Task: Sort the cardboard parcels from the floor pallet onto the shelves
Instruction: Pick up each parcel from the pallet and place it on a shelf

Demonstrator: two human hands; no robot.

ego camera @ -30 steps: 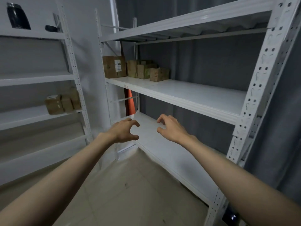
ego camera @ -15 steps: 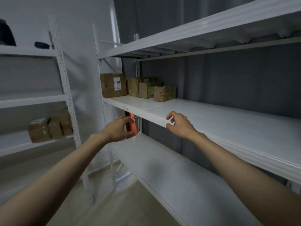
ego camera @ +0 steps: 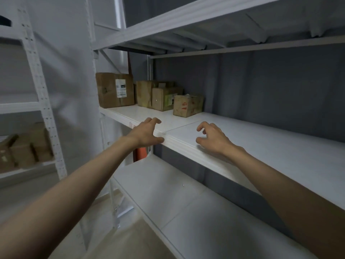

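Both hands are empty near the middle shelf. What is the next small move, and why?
Probably a short reach forward to the nearest parcel. The left hand and the right hand are over the front of the middle shelf, fingers loosely curled and holding nothing, and the parcels stand just beyond them.

Four brown cardboard parcels stand in a row at the left end of the white metal middle shelf (ego camera: 270, 146): the large labelled brown parcel (ego camera: 114, 90) is leftmost, then the tall brown parcel (ego camera: 144, 93), the brown parcel with a sticker (ego camera: 164, 99), and the small brown parcel with marks (ego camera: 186, 105) rightmost and nearest the front. The left hand (ego camera: 145, 133) is at the shelf's front edge, the right hand (ego camera: 212, 136) above the shelf to its right. A lower white shelf (ego camera: 186, 212) lies beneath. More blurred brown parcels (ego camera: 24, 150) sit on the white rack (ego camera: 46, 109) at the left.
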